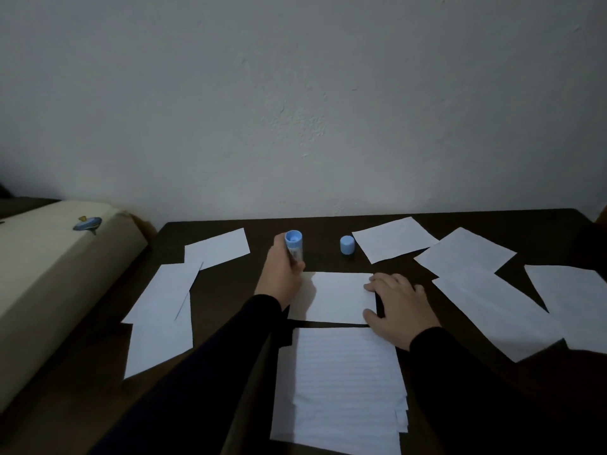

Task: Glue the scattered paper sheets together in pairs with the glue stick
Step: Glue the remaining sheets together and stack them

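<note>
While the fingers of the left hand (283, 270) are curled around the blue glue stick (294, 245), its open end points up and away from the person, at the left edge of the small white sheet (331, 297). The right hand (399, 305) lies flat, fingers relaxed and a little spread, pressing the right edge of the same sheet; its thumb rests on the near right corner. Both arms wear dark sleeves.

Just behind the sheet stands the blue cap (347, 245), upright on the dark table (492, 366), apart from the stick. Nearer to the person lies a stack of lined paper (338, 389). On the left are three loose sheets (164, 300), partly overlapping. On the right are more sheets (466, 254), also overlapping, one reaching the picture's edge. Beside the table on the left is a beige padded piece (49, 267) with a small blue object (88, 223) on it; I cannot tell what it is.
</note>
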The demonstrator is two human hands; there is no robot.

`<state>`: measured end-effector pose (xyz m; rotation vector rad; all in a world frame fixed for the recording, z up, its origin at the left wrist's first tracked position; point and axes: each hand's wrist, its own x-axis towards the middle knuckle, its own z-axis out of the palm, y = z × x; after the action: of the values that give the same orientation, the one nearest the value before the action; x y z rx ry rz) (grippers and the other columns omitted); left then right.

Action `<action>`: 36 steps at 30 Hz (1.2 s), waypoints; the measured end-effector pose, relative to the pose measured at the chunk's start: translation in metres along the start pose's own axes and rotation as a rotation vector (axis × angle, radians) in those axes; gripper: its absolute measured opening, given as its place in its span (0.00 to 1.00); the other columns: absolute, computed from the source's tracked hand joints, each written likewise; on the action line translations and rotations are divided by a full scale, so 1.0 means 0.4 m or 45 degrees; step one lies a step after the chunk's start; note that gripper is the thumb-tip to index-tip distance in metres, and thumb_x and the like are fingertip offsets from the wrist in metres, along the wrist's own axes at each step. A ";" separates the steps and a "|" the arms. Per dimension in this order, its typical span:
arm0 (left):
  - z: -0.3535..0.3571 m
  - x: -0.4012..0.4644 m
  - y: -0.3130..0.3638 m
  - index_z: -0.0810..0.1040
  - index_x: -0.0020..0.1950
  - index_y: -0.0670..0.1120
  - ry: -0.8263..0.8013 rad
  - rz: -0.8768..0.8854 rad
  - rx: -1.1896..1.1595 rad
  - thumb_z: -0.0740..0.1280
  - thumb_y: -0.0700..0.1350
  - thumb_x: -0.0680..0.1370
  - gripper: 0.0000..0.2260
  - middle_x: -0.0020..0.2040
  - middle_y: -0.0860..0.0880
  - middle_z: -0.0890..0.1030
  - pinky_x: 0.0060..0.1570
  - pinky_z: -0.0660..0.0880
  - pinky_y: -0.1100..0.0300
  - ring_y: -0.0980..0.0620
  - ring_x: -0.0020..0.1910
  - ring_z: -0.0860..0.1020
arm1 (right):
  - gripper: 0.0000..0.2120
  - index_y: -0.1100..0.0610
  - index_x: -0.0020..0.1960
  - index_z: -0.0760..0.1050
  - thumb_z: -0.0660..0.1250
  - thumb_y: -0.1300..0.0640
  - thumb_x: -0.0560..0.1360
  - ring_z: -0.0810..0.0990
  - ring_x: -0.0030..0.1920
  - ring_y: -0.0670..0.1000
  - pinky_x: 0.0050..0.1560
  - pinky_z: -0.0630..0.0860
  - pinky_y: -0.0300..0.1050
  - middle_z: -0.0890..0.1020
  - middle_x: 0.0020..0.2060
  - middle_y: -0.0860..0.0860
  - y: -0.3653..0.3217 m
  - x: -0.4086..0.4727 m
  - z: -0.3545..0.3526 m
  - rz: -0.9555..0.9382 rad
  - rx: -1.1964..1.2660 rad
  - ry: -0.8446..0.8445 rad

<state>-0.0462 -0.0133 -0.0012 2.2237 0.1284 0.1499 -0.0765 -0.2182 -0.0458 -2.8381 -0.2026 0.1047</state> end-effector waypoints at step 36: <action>-0.156 -0.132 -0.099 0.59 0.72 0.54 0.073 -0.286 -0.550 0.68 0.43 0.77 0.28 0.68 0.50 0.70 0.63 0.70 0.51 0.48 0.67 0.70 | 0.19 0.54 0.63 0.73 0.70 0.55 0.73 0.78 0.53 0.49 0.56 0.77 0.44 0.78 0.54 0.51 -0.169 0.177 -0.066 0.230 -0.215 -0.388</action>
<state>-0.1096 0.0518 0.0021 1.7616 0.3428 0.1059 -0.0127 -0.1509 -0.0043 -2.9902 -0.0177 0.5857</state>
